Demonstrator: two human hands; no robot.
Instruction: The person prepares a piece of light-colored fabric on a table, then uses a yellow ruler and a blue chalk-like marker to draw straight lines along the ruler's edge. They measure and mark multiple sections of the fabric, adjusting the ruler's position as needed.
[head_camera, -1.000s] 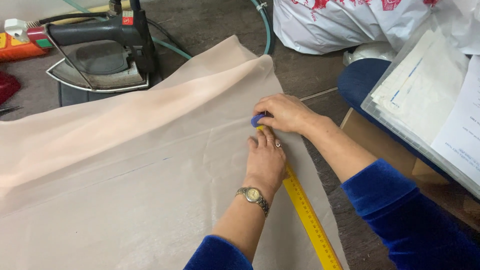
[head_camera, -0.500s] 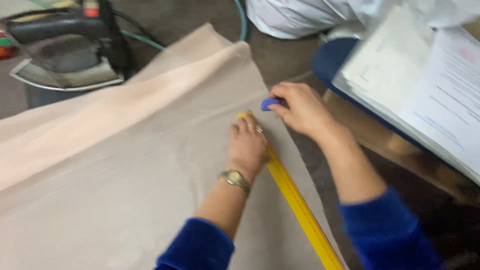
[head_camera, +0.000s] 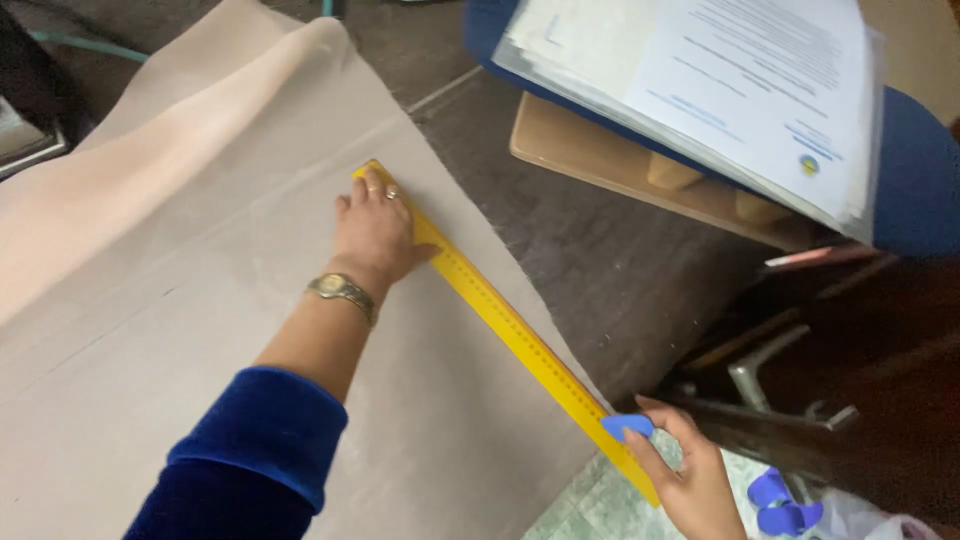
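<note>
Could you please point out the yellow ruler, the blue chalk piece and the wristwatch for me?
yellow ruler (head_camera: 520, 335): head view, middle of its bare length.
blue chalk piece (head_camera: 627, 425): head view, its flat face.
wristwatch (head_camera: 333, 287): head view, its case.

- We find the right hand (head_camera: 690, 475) displaced: a second ago it sits at the far end of the yellow ruler (head_camera: 505, 320), just beside the left hand (head_camera: 375, 235); now it is at the near end, well apart from it.
- The blue chalk piece (head_camera: 628, 425) travels with the right hand's fingertips and now touches the ruler's near end.
- The view swings right: the iron leaves the picture, and the stack of papers (head_camera: 720, 90) fills the top.
</note>
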